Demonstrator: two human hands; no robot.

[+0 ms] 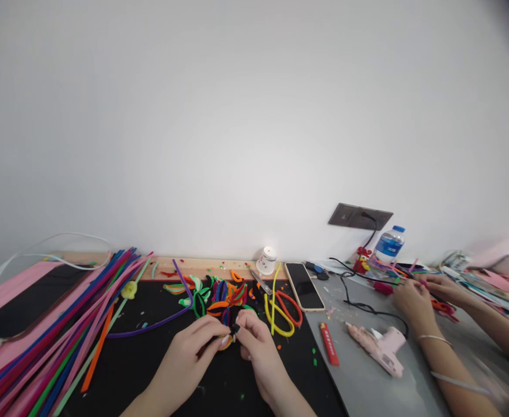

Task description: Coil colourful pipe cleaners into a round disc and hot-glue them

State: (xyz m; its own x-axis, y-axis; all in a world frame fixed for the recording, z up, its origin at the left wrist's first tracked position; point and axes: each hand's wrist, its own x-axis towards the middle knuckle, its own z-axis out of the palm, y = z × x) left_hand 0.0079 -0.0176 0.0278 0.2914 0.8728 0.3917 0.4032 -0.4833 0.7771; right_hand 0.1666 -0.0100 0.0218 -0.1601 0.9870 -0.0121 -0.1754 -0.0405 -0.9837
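My left hand (197, 350) and my right hand (254, 341) meet over the black mat (150, 370), fingertips pinched together. Between them is a small piece with yellow and red fuzzy loops (226, 343), mostly hidden by the fingers. Just beyond my hands lies a pile of multicoloured pipe-cleaner shapes (224, 298), in green, orange, blue and white. A purple pipe cleaner (150, 330) curves to the left of the pile. Scissors with yellow and red handles (283, 315) rest to the right, a yellow pipe cleaner (273, 301) across them.
Long pipe cleaners (76, 341) lie bundled at left, near a tablet (28, 298). A paper cup (266, 260), phone (305, 286), red packet (329, 344), pink glue gun (378, 347) and bottle (389, 246) stand or lie rightward. Another person's hands (415, 301) work at far right.
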